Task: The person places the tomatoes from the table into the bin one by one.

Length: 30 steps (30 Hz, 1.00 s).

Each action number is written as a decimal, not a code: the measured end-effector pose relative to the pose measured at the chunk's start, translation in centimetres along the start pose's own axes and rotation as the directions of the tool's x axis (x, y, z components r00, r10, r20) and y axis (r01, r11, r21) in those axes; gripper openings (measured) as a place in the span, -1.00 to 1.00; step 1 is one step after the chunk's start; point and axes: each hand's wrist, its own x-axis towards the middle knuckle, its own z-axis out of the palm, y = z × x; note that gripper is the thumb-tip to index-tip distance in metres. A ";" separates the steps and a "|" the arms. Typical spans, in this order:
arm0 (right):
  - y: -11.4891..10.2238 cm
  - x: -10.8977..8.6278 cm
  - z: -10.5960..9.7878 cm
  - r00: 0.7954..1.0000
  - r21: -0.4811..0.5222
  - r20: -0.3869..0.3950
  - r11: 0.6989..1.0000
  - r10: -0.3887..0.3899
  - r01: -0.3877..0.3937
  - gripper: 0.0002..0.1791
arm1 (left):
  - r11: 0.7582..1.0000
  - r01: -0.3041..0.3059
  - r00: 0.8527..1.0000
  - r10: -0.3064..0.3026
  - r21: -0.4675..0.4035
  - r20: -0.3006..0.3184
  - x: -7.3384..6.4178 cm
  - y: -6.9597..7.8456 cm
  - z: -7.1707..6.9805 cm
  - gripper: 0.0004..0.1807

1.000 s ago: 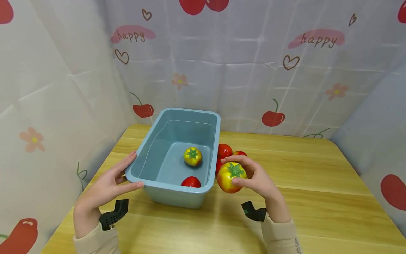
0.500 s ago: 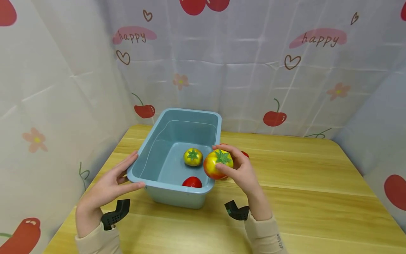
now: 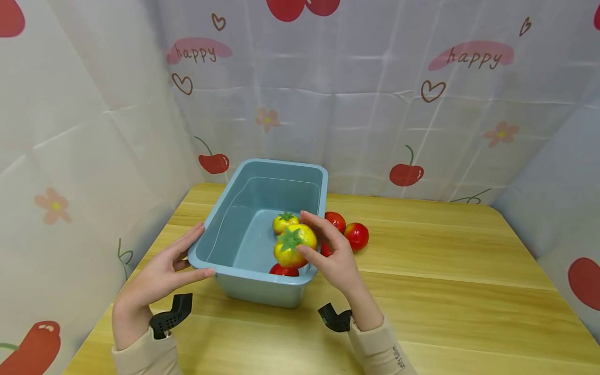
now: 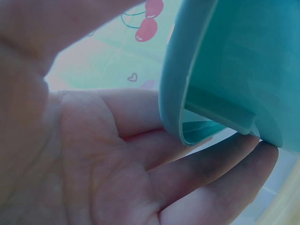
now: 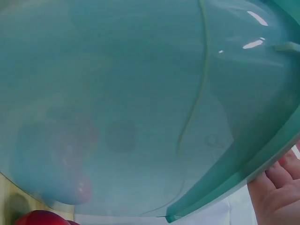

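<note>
My right hand (image 3: 335,258) holds a toy tomato (image 3: 290,247), yellow with a red blush and a green star-shaped leaf, over the right side of a blue plastic bin (image 3: 220,270). Thumb and fingers curve round its sides. Inside the bin are a smaller yellow tomato (image 3: 284,223) and a red round fruit (image 3: 283,270), both partly covered by the held one. My left hand (image 3: 161,273) spans the bin's near left corner, thumb along the front rim, fingers extended on the left side. Up close in the left wrist view, fingers (image 4: 206,173) reach under the rim.
Three red fruits cluster on the wooden table (image 3: 445,271) against the bin's right wall, such as one (image 3: 357,237) at their right end; another is partly hidden behind my right hand. A printed curtain (image 3: 356,104) encloses the table's back and sides.
My right hand has carried the tomato leftward, from beside the bin across its right rim to above the inside. The red fruits on the table show again. My left hand stays at the corner.
</note>
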 end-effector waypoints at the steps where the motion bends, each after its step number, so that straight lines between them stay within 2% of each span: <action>1: 0.1 0.0 0.0 1.000 -0.003 0.003 1.000 -0.021 0.021 -0.43 | 1.000 -0.002 1.000 0.002 0.000 0.000 0.0 0.0 0.0 -0.09; 6: 0.5 -0.1 -0.5 0.997 0.004 -0.017 0.997 -0.080 0.080 -0.44 | 1.000 0.004 1.000 -0.004 0.008 -0.005 0.0 0.0 0.0 -0.09; 10: 0.8 -0.2 -1.2 0.996 0.030 -0.048 0.997 -0.074 0.075 -0.46 | 1.000 0.010 1.000 -0.010 0.011 -0.004 0.0 0.0 0.1 -0.08; 19: 2.1 0.0 -3.8 0.990 0.026 -0.137 0.999 0.022 -0.019 -0.52 | 1.000 0.015 1.000 -0.015 0.014 -0.010 0.0 0.1 0.0 -0.08; 26: 3.7 0.2 -6.0 0.976 0.022 -0.203 0.997 0.083 -0.080 -0.53 | 1.000 0.021 1.000 -0.020 0.008 -0.009 0.0 0.0 0.0 -0.08; 30: 4.9 0.2 -7.1 0.961 0.033 -0.253 0.994 0.111 -0.106 -0.53 | 1.000 0.009 1.000 -0.009 0.012 -0.003 0.1 -0.1 0.0 -0.08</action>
